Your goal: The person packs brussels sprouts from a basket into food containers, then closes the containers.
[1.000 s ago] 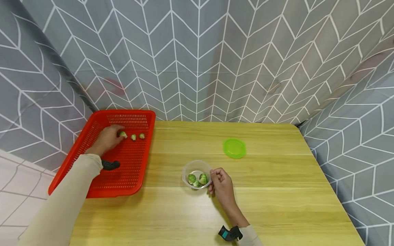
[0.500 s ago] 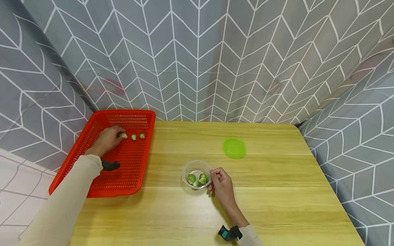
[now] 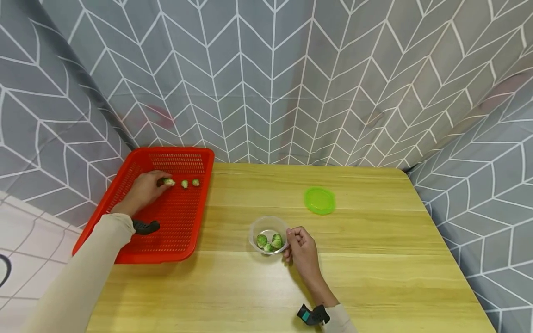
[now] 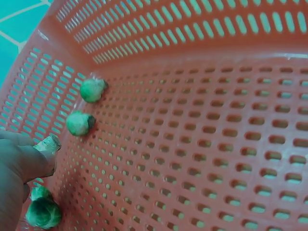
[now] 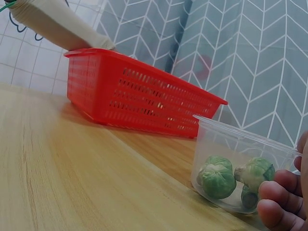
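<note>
In the red basket, my left hand [image 3: 144, 190] pinches a Brussels sprout [image 4: 49, 144] between thumb and fingers, its pale stem end sticking out. Two more sprouts lie beyond it, a nearer one [image 4: 80, 123] and a farther one [image 4: 93, 90], both close to the basket wall. Another sprout [image 4: 43, 212] sits just below that hand in the left wrist view; in the head view the hand hides it. On the table, my right hand [image 3: 305, 256] holds the rim of a clear plastic bowl [image 3: 266, 223]. Inside it are sprouts [image 5: 216, 177], three of them visible.
The red basket [image 3: 166, 249] with slotted walls stands at the table's left. A green lid [image 3: 319, 200] lies on the wooden table [image 3: 374, 259], behind and right of the bowl. A grey patterned curtain [image 3: 270, 83] hangs along the back and sides.
The head view has shifted slightly. My left forearm and wrist have moved a little to the left against the basket, fingers still at the sprout. My right hand keeps hold of the bowl.
</note>
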Demonstrator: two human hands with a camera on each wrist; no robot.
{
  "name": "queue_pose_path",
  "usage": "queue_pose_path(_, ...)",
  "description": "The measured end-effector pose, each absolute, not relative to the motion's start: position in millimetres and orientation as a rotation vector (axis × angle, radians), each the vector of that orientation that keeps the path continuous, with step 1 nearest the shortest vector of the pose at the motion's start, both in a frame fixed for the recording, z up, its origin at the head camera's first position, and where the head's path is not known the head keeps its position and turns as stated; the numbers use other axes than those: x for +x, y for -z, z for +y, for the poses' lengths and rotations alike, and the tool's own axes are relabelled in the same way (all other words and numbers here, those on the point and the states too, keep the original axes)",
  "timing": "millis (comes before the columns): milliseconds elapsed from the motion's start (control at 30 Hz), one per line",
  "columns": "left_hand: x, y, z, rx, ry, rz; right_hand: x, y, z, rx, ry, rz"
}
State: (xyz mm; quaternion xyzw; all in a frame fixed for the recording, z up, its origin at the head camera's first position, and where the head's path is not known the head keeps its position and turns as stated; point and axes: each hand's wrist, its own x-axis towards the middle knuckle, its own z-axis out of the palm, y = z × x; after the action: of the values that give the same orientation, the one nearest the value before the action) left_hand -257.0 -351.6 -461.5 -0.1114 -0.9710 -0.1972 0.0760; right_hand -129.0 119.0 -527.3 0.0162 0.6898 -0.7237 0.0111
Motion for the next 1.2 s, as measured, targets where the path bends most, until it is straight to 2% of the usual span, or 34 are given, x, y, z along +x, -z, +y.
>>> queue_pose_path(1200,-225,428,-311,-0.389,0.744,-2.653,-129,528,118,0.084,2.264,2.142)
